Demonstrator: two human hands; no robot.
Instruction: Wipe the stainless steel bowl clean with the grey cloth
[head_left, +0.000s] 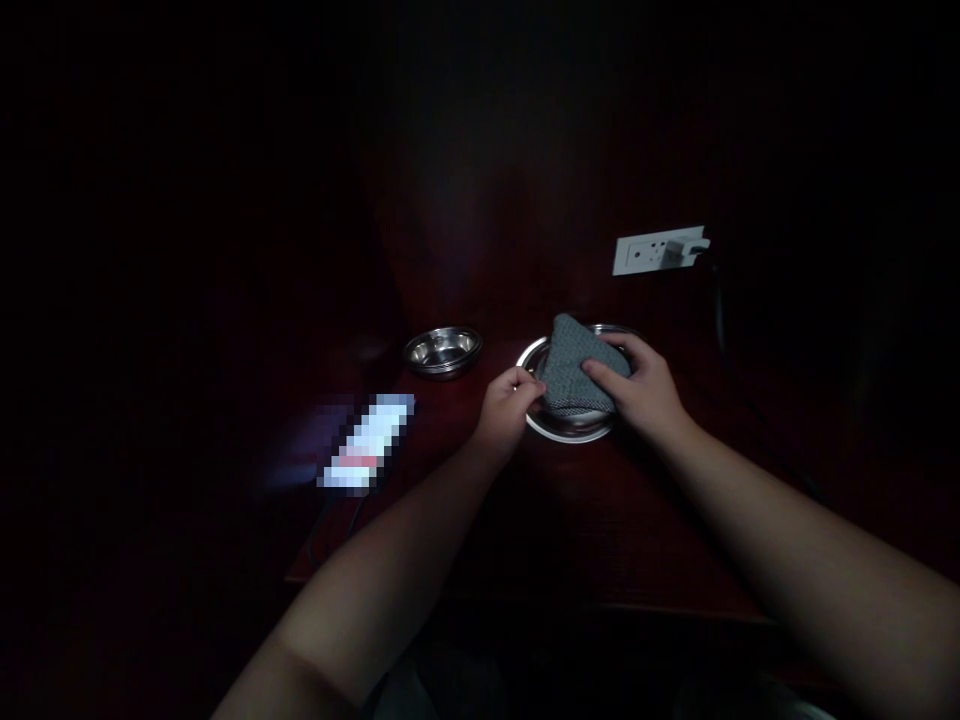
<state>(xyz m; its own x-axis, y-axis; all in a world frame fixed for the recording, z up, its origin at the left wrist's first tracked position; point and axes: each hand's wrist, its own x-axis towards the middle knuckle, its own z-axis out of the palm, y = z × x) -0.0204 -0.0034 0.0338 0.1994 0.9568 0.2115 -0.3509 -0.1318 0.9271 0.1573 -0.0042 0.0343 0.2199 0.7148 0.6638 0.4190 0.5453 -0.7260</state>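
Observation:
A folded grey cloth (577, 365) with a woven texture is gripped in my right hand (649, 385), thumb on top of it. Beneath the cloth is a round shiny steel plate (574, 436), mostly covered, with its rim showing around it. My left hand (508, 408) is closed at the plate's left edge, thumb and finger pinched on the rim beside the cloth. Whether the plate rests on the table or is slightly raised, I cannot tell.
Small steel bowls (442, 350), apparently stacked, sit left of the plate on the dark red table (570, 550). A lit, blurred phone (367, 440) with a cable lies further left. A white wall socket (656, 250) holds a plug, its cord hanging at right. Surroundings are very dark.

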